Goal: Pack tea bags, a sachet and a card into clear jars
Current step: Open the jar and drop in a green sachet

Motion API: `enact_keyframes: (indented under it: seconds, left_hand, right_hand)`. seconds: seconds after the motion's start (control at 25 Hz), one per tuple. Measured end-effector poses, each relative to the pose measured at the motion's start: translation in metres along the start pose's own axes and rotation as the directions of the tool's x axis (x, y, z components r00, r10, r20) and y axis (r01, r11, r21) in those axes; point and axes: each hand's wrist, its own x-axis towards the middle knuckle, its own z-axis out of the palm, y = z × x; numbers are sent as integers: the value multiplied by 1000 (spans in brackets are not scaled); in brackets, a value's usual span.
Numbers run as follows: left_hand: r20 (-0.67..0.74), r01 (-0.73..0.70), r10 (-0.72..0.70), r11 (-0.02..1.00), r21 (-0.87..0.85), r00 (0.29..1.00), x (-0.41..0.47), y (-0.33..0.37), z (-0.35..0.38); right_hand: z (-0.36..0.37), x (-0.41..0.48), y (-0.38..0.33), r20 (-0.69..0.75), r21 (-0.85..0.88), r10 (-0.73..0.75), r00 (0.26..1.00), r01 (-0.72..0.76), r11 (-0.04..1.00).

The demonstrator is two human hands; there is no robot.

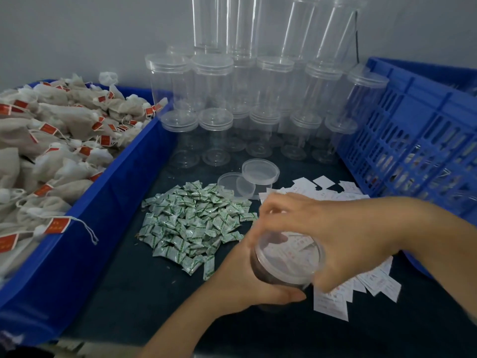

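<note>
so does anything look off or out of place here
The top row of tall clear plastic jars at the back, right side, tilts instead of standing straight, so that stack looks unsteady. A red paper tea-bag tag and its string hang out over the blue plastic tray's wall. Nothing looks broken.

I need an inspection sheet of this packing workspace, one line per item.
Surface: dark table top.
Job's things: filled clear plastic jar, card visible under its lid; blue plastic tray of white tea bags with red tags; pile of green-white sachets; white paper cards; stacked empty clear jars.
Clutter: two loose clear lids.
Hands: left hand holds the jar's body; right hand grips its top.
Cables: one thin black cable on the wall.
Surroundings: grey wall; blue slatted crate.
</note>
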Motion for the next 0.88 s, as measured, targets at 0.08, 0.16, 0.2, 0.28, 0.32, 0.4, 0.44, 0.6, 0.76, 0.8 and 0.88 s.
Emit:
enact_keyframes:
  seconds: [0.08, 0.16, 0.2, 0.28, 0.32, 0.4, 0.44, 0.6, 0.76, 0.8, 0.88]
  left_hand:
    - [5, -9, 9, 1000, -7, 1000, -1, 3, 2]
    - [-16, -23, 23, 1000, -18, 1000, -1, 3, 3]
    - [-14, -24, 24, 999, -33, 1000, -1, 3, 2]
    - [16, -19, 20, 997, -71, 1000, -3, 2, 0]
    - [22, -8, 9, 997, -77, 1000, -5, 2, 0]
    - [7, 16, -16, 995, -98, 1000, -4, 1, 0]
    - [-5, 13, -13, 995, -97, 1000, -4, 1, 0]
    - [-17, -4, 3, 999, -46, 1000, -5, 2, 1]
    - [12, 31, -30, 996, -87, 999, -5, -3, 0]
    - [10, 29, -28, 996, -90, 1000, -5, -2, 1]
    - [-7, -1, 0, 997, -75, 1000, -5, -3, 3]
  right_hand:
    - [-8, -7, 0, 101, 84, -39, 994, 30, 996]
    - [-7, -7, -8, -8, 117, 5, 1000, -4, 993]
    - [-3, -3, -9, -121, 32, 61, 991, -58, 998]
    - [9, 7, -13, -334, -336, 91, 938, -209, 918]
    - [13, 10, -16, -376, -449, 68, 924, -246, 859]
    - [10, 9, -16, -288, -404, 61, 956, -179, 897]
    - [3, 4, -16, -156, -290, 21, 988, -66, 955]
    - [-12, -6, -19, -11, -42, 0, 1000, -1, 999]
    - [13, 7, -17, -333, -466, 127, 934, -280, 839]
    - [13, 9, -17, -313, -432, 121, 942, -255, 865]
    - [3, 7, -16, -134, -319, 26, 991, -68, 945]
